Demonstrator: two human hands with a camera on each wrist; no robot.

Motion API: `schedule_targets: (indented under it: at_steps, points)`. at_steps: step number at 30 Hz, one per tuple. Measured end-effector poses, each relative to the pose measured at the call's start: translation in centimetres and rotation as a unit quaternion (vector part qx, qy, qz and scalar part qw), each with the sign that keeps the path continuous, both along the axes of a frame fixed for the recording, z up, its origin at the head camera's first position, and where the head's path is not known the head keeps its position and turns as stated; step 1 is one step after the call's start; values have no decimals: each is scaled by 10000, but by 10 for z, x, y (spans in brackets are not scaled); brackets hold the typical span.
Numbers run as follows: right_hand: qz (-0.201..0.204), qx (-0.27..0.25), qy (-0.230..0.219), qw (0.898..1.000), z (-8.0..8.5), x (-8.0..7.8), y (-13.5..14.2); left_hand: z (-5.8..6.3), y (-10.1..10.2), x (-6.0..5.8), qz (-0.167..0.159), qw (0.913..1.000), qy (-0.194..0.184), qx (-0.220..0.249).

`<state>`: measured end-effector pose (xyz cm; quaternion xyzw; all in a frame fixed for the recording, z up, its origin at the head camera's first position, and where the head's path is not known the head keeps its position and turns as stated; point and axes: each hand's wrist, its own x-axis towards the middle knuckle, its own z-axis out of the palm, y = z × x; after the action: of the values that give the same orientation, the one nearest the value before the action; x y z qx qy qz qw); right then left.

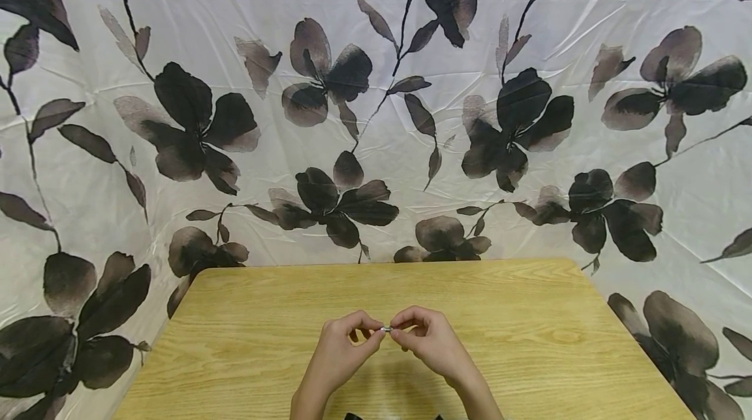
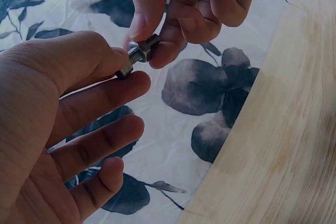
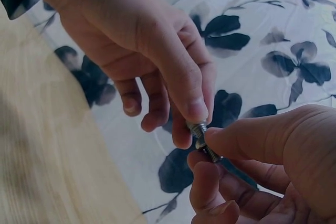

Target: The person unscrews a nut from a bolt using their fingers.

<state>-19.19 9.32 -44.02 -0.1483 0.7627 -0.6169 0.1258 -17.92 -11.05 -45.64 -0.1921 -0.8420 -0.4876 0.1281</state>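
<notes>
Along the head view's bottom edge: two dark objects (image 1: 352,417), cut off, unidentifiable. Just beyond, left hand (image 1: 341,349), thumb and index finger pinching the head end of a metal bolt (image 2: 135,56), that end largely covered. Right hand (image 1: 430,339), thumb and forefinger pinching at a faceted metal nut (image 2: 143,51) on the bolt's threads; exact contact partly hidden. Bolt held between both hands, over a tabletop (image 1: 258,315): yellowish wood grain, rounded far corners. Behind, creased pale cloth (image 1: 247,8), dark blossoms, cropped at top.

Nut (image 3: 201,142) on bolt (image 3: 198,128) between hands (image 3: 149,45) (image 3: 283,142)
</notes>
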Motion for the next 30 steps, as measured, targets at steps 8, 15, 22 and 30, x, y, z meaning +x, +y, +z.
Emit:
schedule_targets:
  at_steps: [8, 15, 22, 30]
  points:
    - [25, -4, 2, 10000, -2, 0, 0, 2, 0, 1, 11, 10000, 1, 14]
    - [13, -23, 58, 10000, -3, 1, 0, 0, 0, 0, 41, 10000, 57, 34]
    - [21, -121, 393, 9992, -2, 1, -1, 0, 0, 0, 100, 9998, 116, 87]
    - [-365, -187, 459, 9981, 1, 3, -4, 0, 1, 0, 112, 9997, 219, 64]
